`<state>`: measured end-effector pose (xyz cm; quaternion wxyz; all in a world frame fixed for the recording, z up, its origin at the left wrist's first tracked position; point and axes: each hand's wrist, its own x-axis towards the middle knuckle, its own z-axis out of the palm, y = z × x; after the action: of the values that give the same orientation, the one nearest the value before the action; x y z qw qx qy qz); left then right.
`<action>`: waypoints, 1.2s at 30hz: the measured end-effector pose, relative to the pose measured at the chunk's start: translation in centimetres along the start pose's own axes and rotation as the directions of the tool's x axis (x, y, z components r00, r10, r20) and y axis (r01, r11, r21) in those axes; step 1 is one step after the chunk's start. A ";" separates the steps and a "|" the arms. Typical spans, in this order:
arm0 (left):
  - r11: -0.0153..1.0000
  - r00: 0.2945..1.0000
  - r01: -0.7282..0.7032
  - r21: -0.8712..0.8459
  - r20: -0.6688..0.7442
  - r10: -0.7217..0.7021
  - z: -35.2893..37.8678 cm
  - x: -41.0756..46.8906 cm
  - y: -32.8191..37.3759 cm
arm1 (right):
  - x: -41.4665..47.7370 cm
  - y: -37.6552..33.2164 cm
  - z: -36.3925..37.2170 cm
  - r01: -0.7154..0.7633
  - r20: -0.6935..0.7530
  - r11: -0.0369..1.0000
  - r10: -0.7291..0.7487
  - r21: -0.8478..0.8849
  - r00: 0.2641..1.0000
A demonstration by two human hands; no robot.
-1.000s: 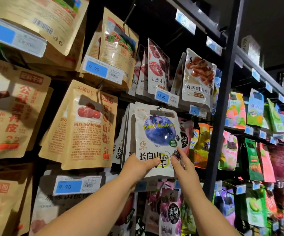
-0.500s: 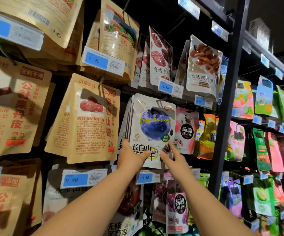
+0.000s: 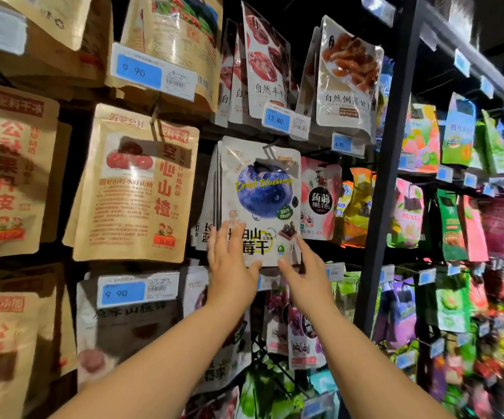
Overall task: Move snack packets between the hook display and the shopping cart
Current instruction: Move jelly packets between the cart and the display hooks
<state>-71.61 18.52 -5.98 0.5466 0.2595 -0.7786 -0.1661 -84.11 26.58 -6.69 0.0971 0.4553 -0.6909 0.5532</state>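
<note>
Both arms reach up and forward from the lower edge of the view to a hook display of snack packets. The left hand (image 3: 231, 267) is wide, its fingers straight and slightly spread, laid flat against the lower left front of a white dried blueberry packet (image 3: 259, 189). The right hand (image 3: 302, 276) is also wide, with its fingers straight and pointing up beside the packet's lower right corner and its thumb stretched toward the bottom edge. Whether the thumb touches the packet cannot be told. Neither hand curls round anything.

The blueberry packet hangs upright from a wire hook (image 3: 268, 151) at the front of a row of matching packets (image 3: 211, 201), whose edges show just behind its left side. On its left hangs a brown kraft hawthorn packet (image 3: 135, 189), with a dark gap between the two. On its right a pink jelly packet (image 3: 320, 198) sits just beside it, partly tucked behind its right edge. A blue price tag reading 13.80 (image 3: 285, 120) hangs just above the packet's top edge, and another reading 9.90 (image 3: 137, 290) sits lower left, near the left wrist. More packets hang close beneath the hands.

A black upright post (image 3: 389, 176) stands to the right of the right forearm, dividing this bay from rows of green and pink packets, which are blurred.
</note>
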 end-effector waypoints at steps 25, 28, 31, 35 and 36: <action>0.843 0.133 -0.534 -0.059 0.979 0.153 18.7 -38.1 -1.7 | -38.5 24.6 -17.1 -0.740 0.020 0.510 0.829 -0.439 0.559; 0.798 0.010 -0.595 -0.093 0.992 0.123 19.4 -39.6 -3.2 | -43.1 25.5 -18.1 -0.801 0.014 0.358 0.916 -0.479 0.401; 0.815 -0.030 -0.577 -0.050 0.999 0.040 20.1 -40.5 -4.9 | -46.6 26.6 -18.6 -0.843 0.000 0.251 0.959 -0.476 0.285; 0.830 -0.028 -0.555 -0.047 0.999 0.038 21.1 -41.0 -6.0 | -49.6 28.2 -19.2 -0.865 0.004 0.144 0.987 -0.481 0.162; 0.834 -0.016 -0.549 -0.052 0.999 0.051 21.4 -41.1 -6.1 | -49.9 28.3 -19.3 -0.869 -0.003 0.105 0.993 -0.484 0.122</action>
<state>-79.27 37.11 -48.13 -0.1685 -0.0091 -0.9854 -0.0242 -83.78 68.33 -50.50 -0.3129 -0.0408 -0.9130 0.2587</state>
